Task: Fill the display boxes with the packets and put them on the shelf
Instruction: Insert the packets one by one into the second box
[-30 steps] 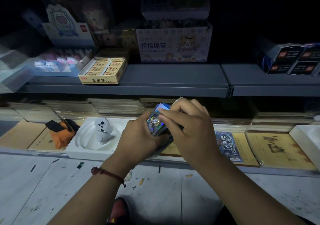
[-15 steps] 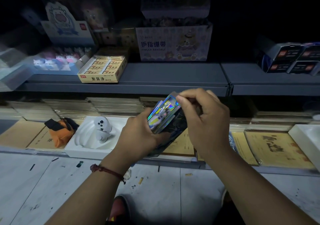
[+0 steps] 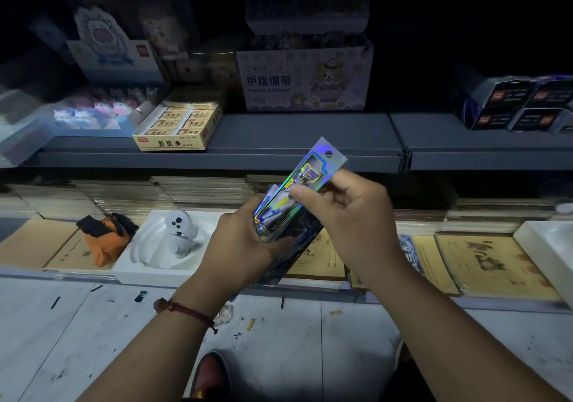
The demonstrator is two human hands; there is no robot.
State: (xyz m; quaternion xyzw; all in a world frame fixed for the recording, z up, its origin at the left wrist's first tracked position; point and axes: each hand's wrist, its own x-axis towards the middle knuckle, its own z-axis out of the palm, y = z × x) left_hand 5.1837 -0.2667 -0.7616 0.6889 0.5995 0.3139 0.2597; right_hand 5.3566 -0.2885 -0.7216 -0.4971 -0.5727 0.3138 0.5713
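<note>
I am watching from the head view, and both hands are busy in front of the shelving. My left hand (image 3: 245, 246) curls round a stack of packets (image 3: 269, 219), palm under it and thumb on the near side, which I take to be a way of squaring the bundle so nothing fans out. My right hand (image 3: 353, 218) pinches the top packet (image 3: 316, 169) between thumb and forefinger, with the other fingers folded loosely behind. That packet stands out of the stack at a slant, its punched hang-tab up and away from me, so the shiny face can be read and one piece separated from the rest.

Under the stack lies a dark printed shape (image 3: 299, 243). It may be the display box being filled, but the light is too poor for me to tell.

I judge the filling step to be under way, with shelving not yet started. The upper shelf (image 3: 294, 135) has a bare stretch between the yellow eraser box (image 3: 176, 128) and the finger bandage box (image 3: 307, 82). That looks like the likely spot for a filled box.
</note>
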